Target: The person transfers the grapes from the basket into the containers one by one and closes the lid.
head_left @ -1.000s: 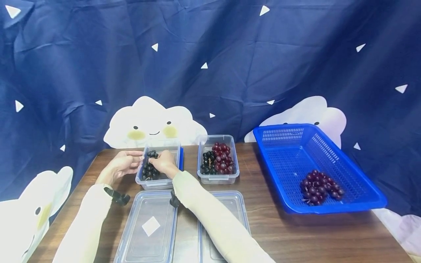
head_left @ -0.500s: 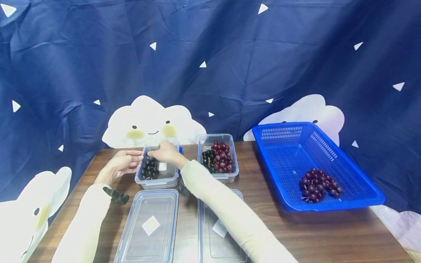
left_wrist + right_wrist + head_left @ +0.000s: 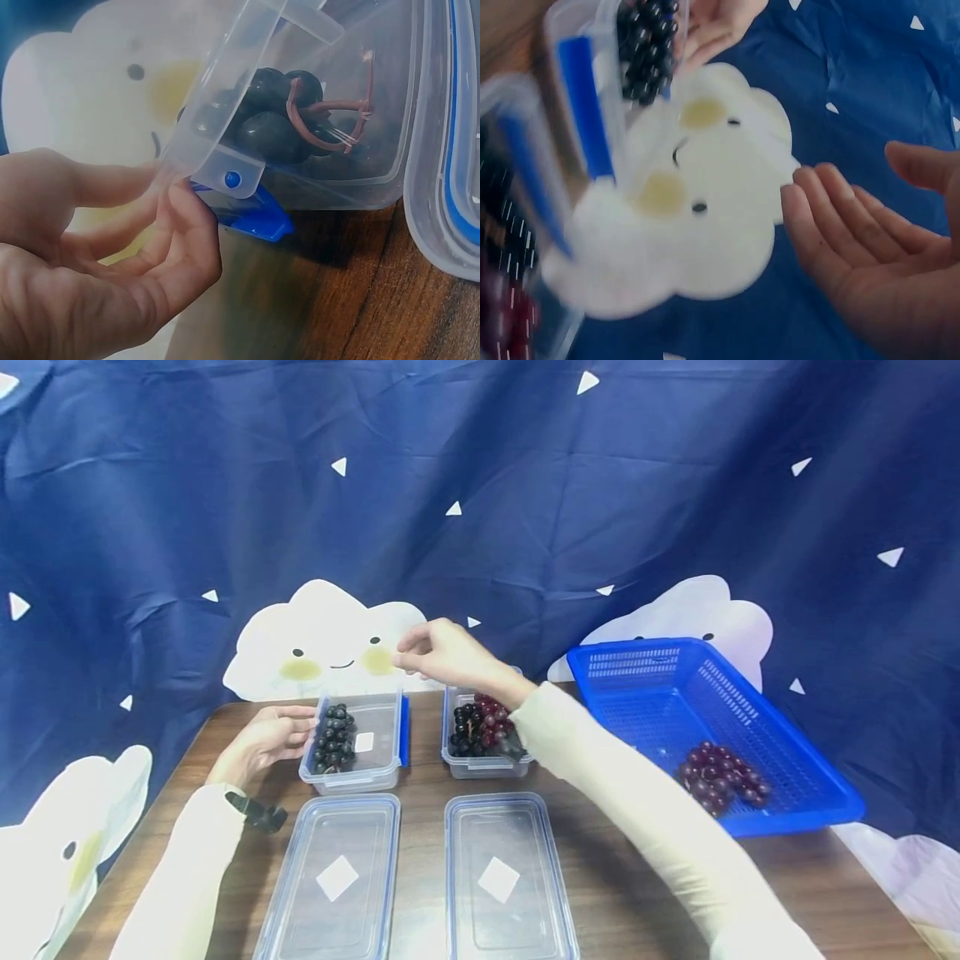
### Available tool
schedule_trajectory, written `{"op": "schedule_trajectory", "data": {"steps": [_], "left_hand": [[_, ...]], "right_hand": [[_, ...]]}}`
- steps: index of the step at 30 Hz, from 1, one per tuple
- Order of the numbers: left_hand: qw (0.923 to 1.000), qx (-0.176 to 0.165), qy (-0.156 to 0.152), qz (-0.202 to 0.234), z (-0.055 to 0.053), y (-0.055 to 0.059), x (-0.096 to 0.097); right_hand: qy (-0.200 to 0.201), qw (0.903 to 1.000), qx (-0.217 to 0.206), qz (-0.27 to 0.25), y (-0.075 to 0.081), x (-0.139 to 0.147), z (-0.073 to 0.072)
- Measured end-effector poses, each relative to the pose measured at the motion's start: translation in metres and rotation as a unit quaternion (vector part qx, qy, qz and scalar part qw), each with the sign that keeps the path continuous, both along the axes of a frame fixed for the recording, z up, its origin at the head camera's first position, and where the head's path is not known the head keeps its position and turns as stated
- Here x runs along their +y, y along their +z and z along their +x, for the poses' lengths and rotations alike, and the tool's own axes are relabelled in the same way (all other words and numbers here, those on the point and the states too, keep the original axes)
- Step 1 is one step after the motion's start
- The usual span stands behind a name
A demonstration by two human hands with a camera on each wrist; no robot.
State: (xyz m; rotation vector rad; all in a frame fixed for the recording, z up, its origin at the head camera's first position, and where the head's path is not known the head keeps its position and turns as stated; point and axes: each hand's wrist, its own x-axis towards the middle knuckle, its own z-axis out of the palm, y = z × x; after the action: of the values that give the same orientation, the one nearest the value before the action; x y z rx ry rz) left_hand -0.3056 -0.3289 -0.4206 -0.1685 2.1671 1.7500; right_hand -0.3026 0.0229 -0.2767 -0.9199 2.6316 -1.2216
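Observation:
My left hand (image 3: 272, 739) pinches the left rim of a clear plastic food container (image 3: 378, 778). In the left wrist view its thumb and fingers (image 3: 196, 232) meet at the rim beside a blue clasp (image 3: 259, 217). A bunch of black grapes (image 3: 334, 739) lies along the left side inside, with a white square showing beside it. My right hand (image 3: 446, 653) hovers in the air above and between the two containers. It holds nothing, and the right wrist view shows its fingers (image 3: 840, 217) extended.
A second container (image 3: 487, 770) holds black grapes (image 3: 465, 731) and red grapes (image 3: 491, 718), partly behind my right forearm. Two clear lids, left (image 3: 337, 835) and right (image 3: 502, 835), lie in front. At right, a blue basket (image 3: 806, 822) holds a bunch of red grapes (image 3: 723, 772).
My right hand has left the black grapes in the left container and risen up and to the right. The left hand stays at the rim. The right lid is now fully uncovered.

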Motion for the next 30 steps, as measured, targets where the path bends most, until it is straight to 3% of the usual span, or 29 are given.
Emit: {"op": "schedule_trajectory", "data": {"steps": [7, 12, 22, 30], "left_hand": [[0.9989, 0.021, -0.034, -0.025, 0.006, 0.001, -0.010], [0.9990, 0.018, -0.035, -0.020, 0.008, -0.001, -0.010], [0.9995, 0.009, -0.031, 0.001, 0.008, 0.001, -0.010], [0.9994, 0.011, -0.032, -0.006, 0.009, 0.000, -0.009]], "right_hand": [[0.051, 0.9931, 0.073, 0.077, 0.020, 0.067, 0.021], [0.087, 0.9884, 0.060, 0.110, 0.027, 0.124, 0.048], [0.044, 0.9884, 0.015, 0.145, 0.014, 0.227, 0.083], [0.000, 0.9783, 0.013, 0.207, -0.011, 0.278, 0.087]]}}
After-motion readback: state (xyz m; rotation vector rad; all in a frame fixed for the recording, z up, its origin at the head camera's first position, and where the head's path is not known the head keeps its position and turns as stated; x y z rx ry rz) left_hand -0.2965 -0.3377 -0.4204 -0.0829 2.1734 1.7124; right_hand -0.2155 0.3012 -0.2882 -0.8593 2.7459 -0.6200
